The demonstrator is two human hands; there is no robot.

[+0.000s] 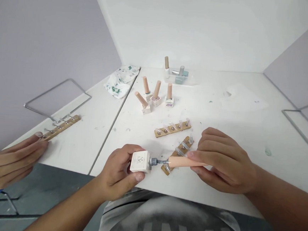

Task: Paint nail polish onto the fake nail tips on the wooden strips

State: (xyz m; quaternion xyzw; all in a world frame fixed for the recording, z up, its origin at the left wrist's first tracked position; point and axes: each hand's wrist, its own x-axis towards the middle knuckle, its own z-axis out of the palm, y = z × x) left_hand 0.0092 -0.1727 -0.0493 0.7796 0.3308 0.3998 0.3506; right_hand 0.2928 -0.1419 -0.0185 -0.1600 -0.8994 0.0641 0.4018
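My left hand (121,173) grips a white square nail polish bottle (139,161), tilted with its neck to the right. In my right hand (223,162) is the peach brush cap (181,162), held sideways. Its grey-coated brush (162,162) is at the bottle's mouth; whether the tip is inside I cannot tell. Beneath the cap lies a wooden strip (168,169) with grey-painted nail tips on it, partly hidden by the cap and my right fingers. Just behind it rests a second wooden strip (173,128) bearing several pale pinkish nail tips.
Several peach-capped polish bottles (169,95) stand beyond the strips. A clear plastic tray (185,79) at the back holds more bottles. Stained tissue (122,81) lies back left. Another person's hand (14,158) touches a wooden strip (62,126) at left. Metal wire frames (59,83) flank both sides.
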